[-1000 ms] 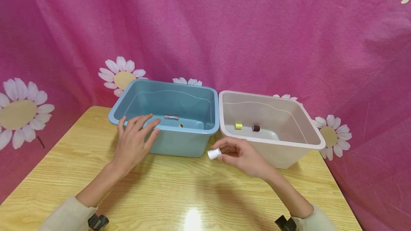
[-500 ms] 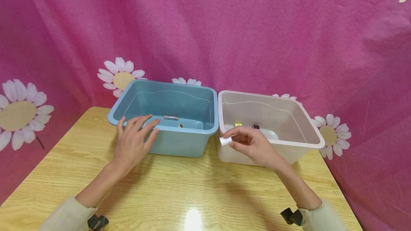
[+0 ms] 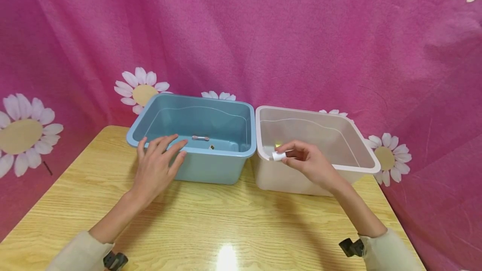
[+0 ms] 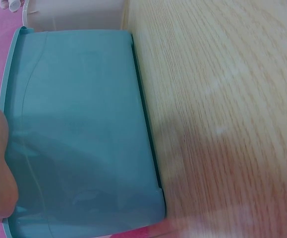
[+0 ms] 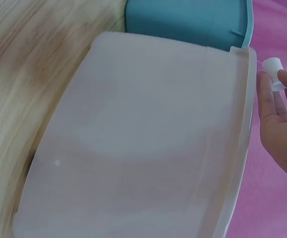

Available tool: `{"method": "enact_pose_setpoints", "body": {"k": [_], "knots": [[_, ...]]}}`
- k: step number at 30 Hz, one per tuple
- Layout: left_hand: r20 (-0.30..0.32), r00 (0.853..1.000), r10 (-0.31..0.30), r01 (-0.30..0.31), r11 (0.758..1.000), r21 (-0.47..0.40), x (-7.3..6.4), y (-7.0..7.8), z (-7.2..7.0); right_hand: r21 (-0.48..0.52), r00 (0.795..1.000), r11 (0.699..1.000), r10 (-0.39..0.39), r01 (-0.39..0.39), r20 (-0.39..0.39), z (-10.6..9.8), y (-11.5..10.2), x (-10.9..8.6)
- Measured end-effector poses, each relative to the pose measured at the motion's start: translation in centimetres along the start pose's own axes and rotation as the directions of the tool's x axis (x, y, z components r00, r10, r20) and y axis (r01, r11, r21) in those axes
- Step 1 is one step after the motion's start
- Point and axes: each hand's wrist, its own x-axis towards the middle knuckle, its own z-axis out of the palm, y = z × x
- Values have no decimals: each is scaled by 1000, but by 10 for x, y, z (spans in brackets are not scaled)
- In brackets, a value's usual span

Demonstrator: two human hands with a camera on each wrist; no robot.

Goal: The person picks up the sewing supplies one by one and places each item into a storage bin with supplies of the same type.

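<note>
My right hand (image 3: 306, 162) pinches a spool of white thread (image 3: 278, 156) between thumb and fingers, over the near rim of the pale pink bin (image 3: 361, 168). In the right wrist view the white spool (image 5: 272, 73) shows at the fingertips, beyond the bin's rim. Inside the pink bin a yellow spool (image 3: 278, 145) peeks out behind my fingers. My left hand (image 3: 156, 166) has its fingers spread at the near rim of the blue bin (image 3: 211, 152); whether they touch it I cannot tell. Within the blue bin lie a small pinkish bundle (image 3: 201, 138) and a small gold-and-dark piece (image 3: 211, 147).
Both bins stand side by side at the back of a light wooden table (image 3: 180, 229). A pink curtain (image 3: 256, 32) with white daisies hangs right behind them. The blue bin's outer wall (image 4: 84, 124) fills much of the left wrist view.
My right hand has carried the white spool rightward and up, from in front of the gap between the bins to the pink bin's rim. It now hides the dark spool. My left hand stays put.
</note>
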Motion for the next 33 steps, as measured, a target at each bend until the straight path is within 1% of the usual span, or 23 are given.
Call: {"method": "enact_pose_setpoints", "body": {"k": [6, 11, 16, 20, 23, 26, 33], "knots": [[-7, 1000, 5, -5, 1000, -3, 0, 0, 1, -10, 999, 1000, 18, -19, -40, -11, 1, 2], [0, 1000, -4, 4, 1000, -3, 0, 0, 1, -50, 996, 998, 37, -41, -77, -19, 4, 3], [5, 1000, -9, 9, 1000, -1, 0, 0, 0, -72, 993, 997, 19, -28, -120, -28, 9, 5], [0, 1000, -4, 4, 1000, 0, 0, 0, 0, -35, 988, 999, 8, -13, -153, -36, 13, 7], [-2, 1000, -3, 3, 1000, 0, 0, 0, 0, 0, 984, 1000, 23, -23, -176, -42, 15, 8], [-3, 1000, -2, 2, 1000, 3, 1, 0, 0, 7, 979, 999, 34, -33, -202, -47, 17, 10], [-6, 1000, 1, -1, 1000, 9, 0, 0, 0, -63, 971, 996, 39, -56, -235, -56, 20, 13]]}}
